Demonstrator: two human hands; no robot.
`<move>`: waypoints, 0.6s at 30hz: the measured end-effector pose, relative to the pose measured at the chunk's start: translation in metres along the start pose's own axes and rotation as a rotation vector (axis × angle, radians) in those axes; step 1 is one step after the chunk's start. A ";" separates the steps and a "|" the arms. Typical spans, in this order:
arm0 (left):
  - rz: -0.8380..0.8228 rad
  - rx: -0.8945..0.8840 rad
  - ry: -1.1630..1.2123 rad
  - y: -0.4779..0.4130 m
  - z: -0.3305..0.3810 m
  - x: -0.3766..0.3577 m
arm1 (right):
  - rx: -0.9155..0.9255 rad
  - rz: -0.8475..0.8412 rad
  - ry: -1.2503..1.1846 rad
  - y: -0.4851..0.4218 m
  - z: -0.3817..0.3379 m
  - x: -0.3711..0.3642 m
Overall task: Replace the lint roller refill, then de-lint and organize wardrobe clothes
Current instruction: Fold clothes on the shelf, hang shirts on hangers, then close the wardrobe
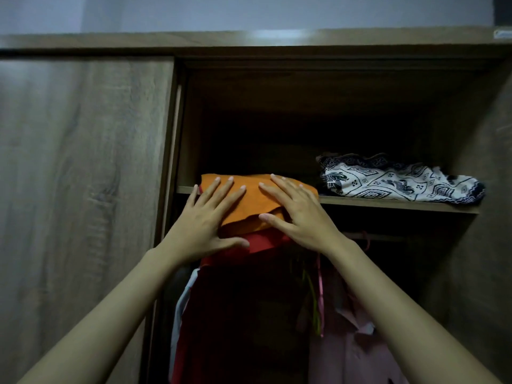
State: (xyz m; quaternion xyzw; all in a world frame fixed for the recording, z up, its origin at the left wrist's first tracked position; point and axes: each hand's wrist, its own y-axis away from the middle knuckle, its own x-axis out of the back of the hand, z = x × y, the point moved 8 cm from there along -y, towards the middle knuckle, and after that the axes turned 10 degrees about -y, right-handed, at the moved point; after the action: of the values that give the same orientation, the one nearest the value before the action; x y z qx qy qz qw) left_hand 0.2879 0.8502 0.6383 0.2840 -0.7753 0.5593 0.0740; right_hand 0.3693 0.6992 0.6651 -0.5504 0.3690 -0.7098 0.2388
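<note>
A folded orange garment (250,202) lies on a folded red garment (263,241), half on the upper wardrobe shelf (388,204) and half past its front edge. My left hand (207,220) lies flat on the orange cloth's left side with fingers spread and the thumb under the stack. On the right side my right hand (293,214) also rests flat, its thumb against the stack's front edge. Both hands hold the stack between palm and thumb. No lint roller is in view.
A folded black-and-white patterned cloth (399,181) lies on the same shelf to the right. Below the shelf hang red (235,314) and pink clothes (352,342) on a rail. A closed wood-grain wardrobe door (83,176) stands to the left.
</note>
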 end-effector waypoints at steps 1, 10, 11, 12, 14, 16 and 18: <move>-0.004 -0.014 -0.009 0.000 0.000 -0.001 | -0.006 -0.003 -0.004 -0.001 0.002 -0.001; 0.150 -0.011 0.229 -0.026 -0.012 0.025 | -0.051 0.006 -0.118 -0.004 0.007 0.002; 0.160 0.014 0.276 -0.028 -0.014 0.029 | -0.047 -0.007 -0.113 -0.003 0.006 0.002; 0.147 0.037 0.314 -0.030 -0.016 0.032 | -0.039 -0.023 -0.090 -0.003 0.005 0.002; 0.098 0.039 0.348 -0.031 -0.019 0.032 | -0.023 -0.053 -0.027 -0.003 0.004 0.002; 0.063 -0.006 0.392 -0.030 -0.021 0.029 | 0.001 -0.033 -0.003 -0.004 0.005 0.005; 0.005 -0.041 0.430 -0.027 -0.020 0.023 | 0.037 0.030 -0.040 -0.006 0.006 0.011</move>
State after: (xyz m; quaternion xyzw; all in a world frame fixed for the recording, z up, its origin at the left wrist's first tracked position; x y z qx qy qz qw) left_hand 0.2787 0.8542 0.6773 0.1545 -0.7535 0.5914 0.2421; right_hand 0.3724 0.6934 0.6776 -0.5544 0.3593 -0.7018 0.2666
